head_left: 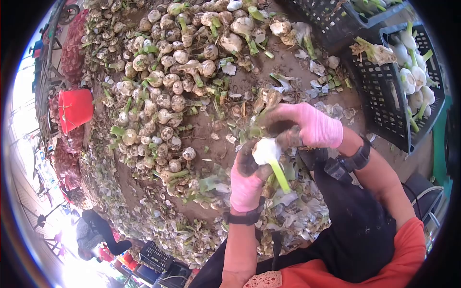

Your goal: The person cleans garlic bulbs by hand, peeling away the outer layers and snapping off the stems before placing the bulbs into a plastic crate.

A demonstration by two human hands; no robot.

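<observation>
Both my hands wear pink gloves with dark, soiled fingers. My left hand point(246, 185) is closed around a white garlic bulb point(265, 150), whose cut green stem points down and to the right. On the bulb's upper right side, my right hand point(307, 126) presses with its thumb, its fingers curled over the top. Blurred leafy skin shows by those fingertips; whether they pinch it is hard to see. Ahead lies a large heap of unpeeled garlic bulbs point(163, 103) with soil and stems on them. Loose garlic skins point(297, 211) are scattered below my hands.
At right, a black crate point(379, 91) holds peeled white bulbs with green stems; another black crate point(326, 24) adjoins it. A red bucket point(76, 109) and red mesh sacks point(74, 48) stand beyond the heap. Another person point(96, 233) bends at lower left near more crates point(156, 256).
</observation>
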